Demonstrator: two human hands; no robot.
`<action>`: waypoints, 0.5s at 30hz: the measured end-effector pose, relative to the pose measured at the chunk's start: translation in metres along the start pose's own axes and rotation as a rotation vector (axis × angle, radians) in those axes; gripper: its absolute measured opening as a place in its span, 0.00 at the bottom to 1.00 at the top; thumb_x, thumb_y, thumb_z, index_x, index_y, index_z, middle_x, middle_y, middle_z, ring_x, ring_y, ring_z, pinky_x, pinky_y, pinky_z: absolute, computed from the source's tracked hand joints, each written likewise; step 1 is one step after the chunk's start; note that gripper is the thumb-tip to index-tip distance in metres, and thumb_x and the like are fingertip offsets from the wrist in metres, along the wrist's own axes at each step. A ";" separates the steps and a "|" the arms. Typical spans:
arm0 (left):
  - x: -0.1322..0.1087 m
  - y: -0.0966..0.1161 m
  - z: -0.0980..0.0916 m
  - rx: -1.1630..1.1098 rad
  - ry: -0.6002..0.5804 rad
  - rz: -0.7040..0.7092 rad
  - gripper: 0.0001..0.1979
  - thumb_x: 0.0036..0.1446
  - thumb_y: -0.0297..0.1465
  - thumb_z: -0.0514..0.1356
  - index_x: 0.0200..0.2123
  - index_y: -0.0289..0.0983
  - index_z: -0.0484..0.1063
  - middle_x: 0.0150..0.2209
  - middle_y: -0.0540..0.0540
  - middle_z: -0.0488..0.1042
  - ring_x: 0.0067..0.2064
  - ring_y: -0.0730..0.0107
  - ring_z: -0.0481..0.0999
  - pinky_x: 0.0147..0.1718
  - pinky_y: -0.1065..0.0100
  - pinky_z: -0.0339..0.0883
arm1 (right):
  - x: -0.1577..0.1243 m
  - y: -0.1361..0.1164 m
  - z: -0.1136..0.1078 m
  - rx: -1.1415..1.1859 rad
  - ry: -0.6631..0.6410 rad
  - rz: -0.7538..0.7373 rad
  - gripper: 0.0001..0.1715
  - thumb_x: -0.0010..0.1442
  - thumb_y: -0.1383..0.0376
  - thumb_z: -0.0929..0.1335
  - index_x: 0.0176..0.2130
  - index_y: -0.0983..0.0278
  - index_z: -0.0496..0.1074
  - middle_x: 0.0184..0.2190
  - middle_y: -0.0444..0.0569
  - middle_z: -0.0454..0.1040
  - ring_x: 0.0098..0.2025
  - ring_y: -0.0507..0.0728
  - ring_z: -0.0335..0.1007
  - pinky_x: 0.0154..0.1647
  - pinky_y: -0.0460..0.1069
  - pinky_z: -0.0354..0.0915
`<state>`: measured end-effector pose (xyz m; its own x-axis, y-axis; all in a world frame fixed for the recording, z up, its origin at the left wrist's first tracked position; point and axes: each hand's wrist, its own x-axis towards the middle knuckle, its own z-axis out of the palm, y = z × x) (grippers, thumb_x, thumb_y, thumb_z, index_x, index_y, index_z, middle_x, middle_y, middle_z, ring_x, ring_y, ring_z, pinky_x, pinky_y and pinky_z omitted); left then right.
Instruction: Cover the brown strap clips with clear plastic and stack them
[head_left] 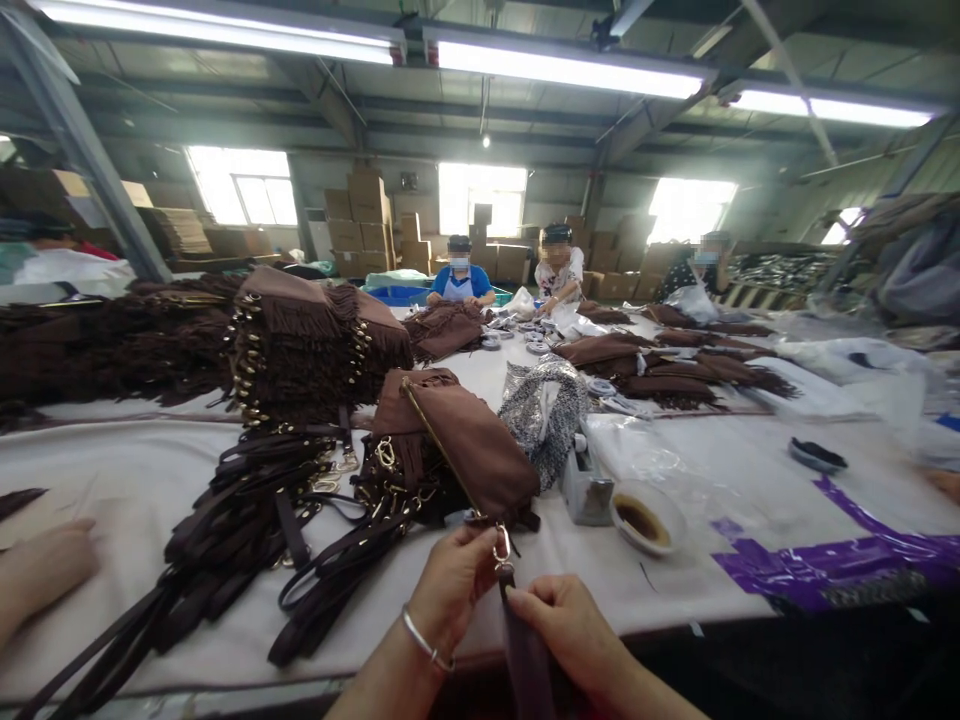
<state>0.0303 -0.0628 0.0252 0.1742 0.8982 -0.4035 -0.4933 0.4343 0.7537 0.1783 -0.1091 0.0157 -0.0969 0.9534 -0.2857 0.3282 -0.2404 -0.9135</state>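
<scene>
Head view. Landmark: brown bag (480, 450), its gold zip slanting down toward the wearer. Dark strap (523, 645) on the bag's near side, long axis running from bag toward wearer, clasp end pointing away. Left hand (456, 582) pinches gold clasp (502, 545) by the bag's near corner; whether hooked on, cannot tell. Right hand (566, 622) grips strap just below clasp. Left of bag: strap bundle (217, 520). Right: dish (643, 518), brown contents.

Holds gold metal snap hook (502, 546) in left hand (455, 585), pinches flat dark-brown strap (520, 640) in right hand (568, 618); faces brown fringed bag (491, 445) just beyond left hand, round white bowl (676, 520) beyond right.
</scene>
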 end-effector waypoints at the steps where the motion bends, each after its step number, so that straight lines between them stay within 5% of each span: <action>1: 0.001 0.000 0.003 0.009 0.002 0.017 0.12 0.44 0.33 0.70 0.31 0.33 0.74 0.29 0.47 0.75 0.30 0.73 0.74 0.31 0.70 0.69 | 0.002 -0.001 -0.001 -0.021 0.017 -0.029 0.27 0.54 0.49 0.66 0.16 0.67 0.66 0.12 0.39 0.57 0.18 0.48 0.51 0.20 0.45 0.46; 9: -0.002 -0.004 0.007 0.011 0.029 0.037 0.09 0.42 0.30 0.68 0.28 0.33 0.74 0.26 0.48 0.75 0.27 0.72 0.73 0.28 0.70 0.67 | 0.021 -0.015 -0.009 -0.045 0.101 -0.158 0.27 0.58 0.47 0.64 0.23 0.67 0.71 0.18 0.44 0.68 0.22 0.52 0.63 0.25 0.46 0.58; 15: 0.000 -0.006 -0.001 -0.018 0.111 0.032 0.10 0.41 0.29 0.69 0.28 0.34 0.72 0.27 0.46 0.76 0.29 0.71 0.74 0.27 0.71 0.66 | -0.004 -0.004 -0.014 -0.142 0.057 -0.190 0.17 0.58 0.54 0.65 0.34 0.65 0.73 0.28 0.46 0.73 0.30 0.54 0.66 0.31 0.46 0.61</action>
<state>0.0326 -0.0659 0.0203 0.0631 0.8983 -0.4349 -0.5128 0.4030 0.7580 0.1904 -0.1093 0.0243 -0.1180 0.9888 -0.0918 0.4386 -0.0310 -0.8982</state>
